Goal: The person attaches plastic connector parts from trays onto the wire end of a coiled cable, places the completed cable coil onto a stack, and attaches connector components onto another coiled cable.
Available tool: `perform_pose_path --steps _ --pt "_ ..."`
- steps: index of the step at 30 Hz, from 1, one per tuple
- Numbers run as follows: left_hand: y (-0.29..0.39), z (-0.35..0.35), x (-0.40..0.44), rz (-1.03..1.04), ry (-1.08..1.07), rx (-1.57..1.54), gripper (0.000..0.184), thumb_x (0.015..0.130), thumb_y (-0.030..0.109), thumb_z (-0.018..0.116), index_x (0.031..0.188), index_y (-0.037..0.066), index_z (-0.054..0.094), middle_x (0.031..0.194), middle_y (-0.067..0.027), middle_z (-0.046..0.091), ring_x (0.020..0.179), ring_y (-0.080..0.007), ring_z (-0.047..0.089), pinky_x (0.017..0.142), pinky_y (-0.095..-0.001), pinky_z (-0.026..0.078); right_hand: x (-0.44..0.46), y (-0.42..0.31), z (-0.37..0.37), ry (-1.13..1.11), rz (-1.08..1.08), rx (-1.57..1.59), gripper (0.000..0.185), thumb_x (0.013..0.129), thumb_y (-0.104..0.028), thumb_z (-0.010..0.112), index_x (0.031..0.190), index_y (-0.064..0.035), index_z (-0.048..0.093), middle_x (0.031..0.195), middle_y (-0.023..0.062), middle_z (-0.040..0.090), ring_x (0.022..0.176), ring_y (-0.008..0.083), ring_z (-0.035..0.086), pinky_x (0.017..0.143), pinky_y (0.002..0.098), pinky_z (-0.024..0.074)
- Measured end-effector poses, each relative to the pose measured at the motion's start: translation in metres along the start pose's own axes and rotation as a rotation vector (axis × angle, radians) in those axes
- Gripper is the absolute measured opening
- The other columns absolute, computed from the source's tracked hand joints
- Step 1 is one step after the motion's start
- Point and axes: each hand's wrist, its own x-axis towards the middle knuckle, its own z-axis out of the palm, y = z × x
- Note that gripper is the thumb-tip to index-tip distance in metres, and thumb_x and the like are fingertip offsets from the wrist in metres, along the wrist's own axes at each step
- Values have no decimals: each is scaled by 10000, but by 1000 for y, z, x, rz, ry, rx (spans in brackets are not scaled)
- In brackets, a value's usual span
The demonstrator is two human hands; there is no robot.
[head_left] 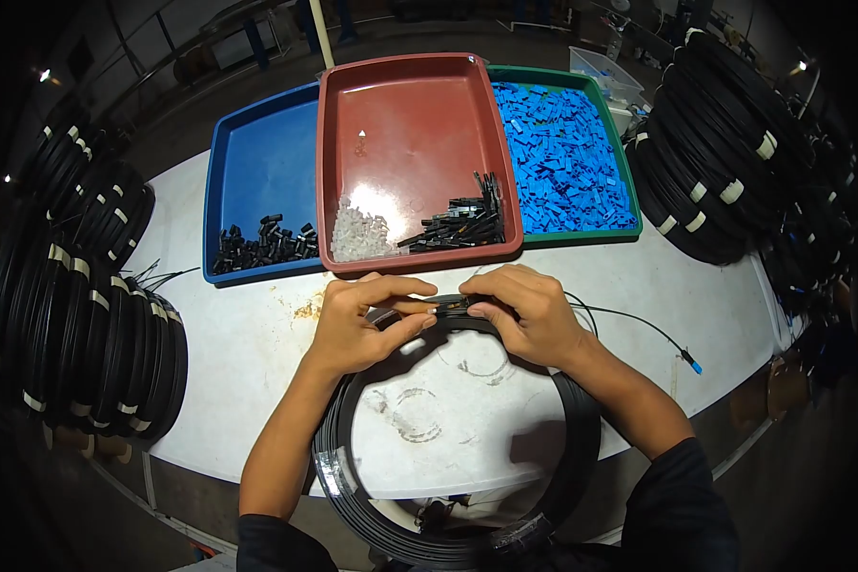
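Observation:
A large coil of black cable (pixel 582 419) lies over the front edge of the table, bound with clear tape. Above its far side, my two hands face each other. My left hand (pixel 367 319) is closed in a pinch, with a small whitish piece (pixel 433 311) at its fingertips, which looks like the translucent caps in the red tray. My right hand (pixel 529 310) pinches a black cable connector (pixel 459 306), partly hidden by the fingers. Right of that hand, the cable's other end carries a blue-tipped connector (pixel 691 362) resting on the table.
A red tray (pixel 410 76) holds translucent caps (pixel 360 234) and black connector parts (pixel 462 219). The blue tray (pixel 257 133) beside it has short black pieces (pixel 262 246); the green tray (pixel 629 205) holds blue clips (pixel 562 157). Cable coils stack at left (pixel 86 343) and right (pixel 725 143).

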Motion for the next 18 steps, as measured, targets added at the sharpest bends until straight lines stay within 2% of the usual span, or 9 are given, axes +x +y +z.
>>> perform_pose_path --steps 2,6,9,11,18 --pt "0 -2 2 151 -32 172 258 749 7 855 996 1 780 841 -101 787 766 -140 739 707 -253 562 0 3 -1 -9 10 -37 183 812 -42 765 979 -26 692 872 110 691 814 310 656 765 413 512" --pt "-3 -2 1 126 -42 147 298 717 56 898 993 19 792 819 -80 782 778 -150 728 737 -268 554 0 5 -3 -9 13 -69 173 798 -67 785 944 -32 700 851 96 689 771 294 629 736 407 496" --pt "-7 -3 1 101 -65 105 330 667 138 940 952 40 804 798 -62 776 726 -150 699 722 -281 530 0 5 -2 -18 -31 -26 180 773 -62 809 920 -27 712 820 94 692 738 279 631 702 384 498" --pt "-9 -4 1 174 -130 198 356 635 225 952 909 48 810 788 -52 773 678 -155 662 697 -297 496 -1 4 -1 -28 -82 5 202 743 -57 836 905 -20 722 791 98 695 705 265 638 658 359 500" --pt "-14 -5 1 219 -195 206 376 611 316 952 842 55 811 739 -53 759 637 -165 632 672 -303 473 -2 4 -1 -81 -122 35 204 736 -79 822 881 -40 684 751 89 634 688 285 608 628 393 484"
